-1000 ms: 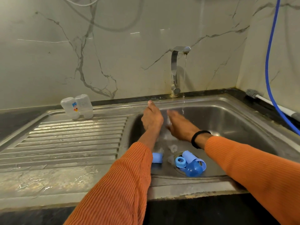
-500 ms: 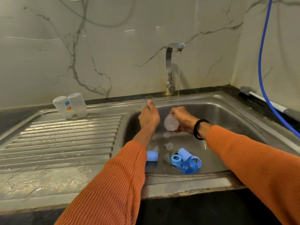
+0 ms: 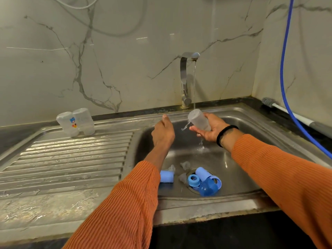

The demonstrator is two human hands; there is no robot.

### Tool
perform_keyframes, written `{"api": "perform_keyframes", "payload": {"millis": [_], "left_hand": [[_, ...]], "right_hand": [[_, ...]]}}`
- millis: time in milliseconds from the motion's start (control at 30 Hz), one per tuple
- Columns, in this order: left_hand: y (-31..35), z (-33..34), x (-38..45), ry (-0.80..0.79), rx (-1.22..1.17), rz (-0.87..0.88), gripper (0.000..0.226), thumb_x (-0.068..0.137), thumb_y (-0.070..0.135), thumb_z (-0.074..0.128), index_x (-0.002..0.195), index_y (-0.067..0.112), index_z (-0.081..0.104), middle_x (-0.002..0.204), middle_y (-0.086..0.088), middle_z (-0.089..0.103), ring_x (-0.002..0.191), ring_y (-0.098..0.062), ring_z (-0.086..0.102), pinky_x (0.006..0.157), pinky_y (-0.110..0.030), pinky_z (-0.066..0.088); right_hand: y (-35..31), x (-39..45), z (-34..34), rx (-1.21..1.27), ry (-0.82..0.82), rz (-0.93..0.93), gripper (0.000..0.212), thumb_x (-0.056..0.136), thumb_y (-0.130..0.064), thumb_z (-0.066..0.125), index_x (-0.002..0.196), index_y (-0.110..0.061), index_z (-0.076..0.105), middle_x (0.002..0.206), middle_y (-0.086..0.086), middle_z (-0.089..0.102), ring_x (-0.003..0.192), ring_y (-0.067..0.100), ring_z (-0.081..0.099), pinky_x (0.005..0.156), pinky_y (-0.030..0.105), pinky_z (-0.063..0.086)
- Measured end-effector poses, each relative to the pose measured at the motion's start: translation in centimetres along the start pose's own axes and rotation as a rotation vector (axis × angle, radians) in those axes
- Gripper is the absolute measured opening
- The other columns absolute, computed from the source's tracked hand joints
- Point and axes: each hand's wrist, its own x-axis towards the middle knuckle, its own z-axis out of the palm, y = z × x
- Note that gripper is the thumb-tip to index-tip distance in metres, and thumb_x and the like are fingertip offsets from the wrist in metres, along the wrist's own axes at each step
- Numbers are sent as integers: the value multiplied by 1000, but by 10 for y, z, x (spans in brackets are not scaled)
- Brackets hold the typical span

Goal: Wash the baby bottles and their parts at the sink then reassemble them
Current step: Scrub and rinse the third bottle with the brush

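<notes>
Tap (image 3: 186, 76) behind basin (image 3: 239, 178); drainboard (image 3: 71, 159) left of basin, two bottles (image 3: 76, 124) at its back edge; caps and rings (image 3: 203, 182) in basin at drain; brush (image 3: 287, 112) right.

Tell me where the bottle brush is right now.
In the head view, the bottle brush lies on the dark counter at the far right, behind the sink, beside the blue hose near the wall corner.

We find open basin floor at three o'clock of the blue caps (image 3: 204, 182) crowding the drain; the tap (image 3: 186, 79) blocks twelve o'clock, and two bottles (image 3: 76, 124) stand at ten o'clock on the ribbed drainboard (image 3: 71, 159).
</notes>
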Motion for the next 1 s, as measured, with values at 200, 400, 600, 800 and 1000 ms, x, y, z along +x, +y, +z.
{"api": "perform_keyframes", "payload": {"millis": [200,400,600,800,1000], "left_hand": [[-2,1,1,-21,35,35,58,110,51,27,130,11,63,121,-12,68,103,-19,62,86,-33,47],[-3,2,1,-53,61,49,53,110,48,31,127,10,64,119,-10,68,95,-14,58,81,-30,41],[-3,2,1,-59,61,57,48,110,45,34,126,11,64,113,-8,67,91,-14,59,77,-29,43],[-3,4,2,-53,86,52,46,110,44,36,125,10,64,103,-4,61,84,-12,55,78,-29,41],[-4,3,2,-47,92,46,42,109,43,40,123,12,64,102,-3,63,69,-4,49,59,-20,35]], "right_hand": [[-1,1,3,114,3,-76,46,96,-28,72,130,-10,46,130,25,49,116,46,60,72,52,64],[6,-10,11,-104,-52,-70,38,98,-30,69,124,-8,51,118,23,55,107,39,66,85,47,63],[22,-4,3,-1295,192,-801,70,83,-37,82,137,-21,40,115,0,58,101,23,61,78,36,54],[21,-12,13,-1371,314,-1184,70,90,-41,74,147,-25,37,138,8,57,118,31,62,88,45,55],[15,-12,16,-1222,398,-1274,75,91,-45,71,151,-24,33,141,7,50,119,29,60,89,50,58]]}}
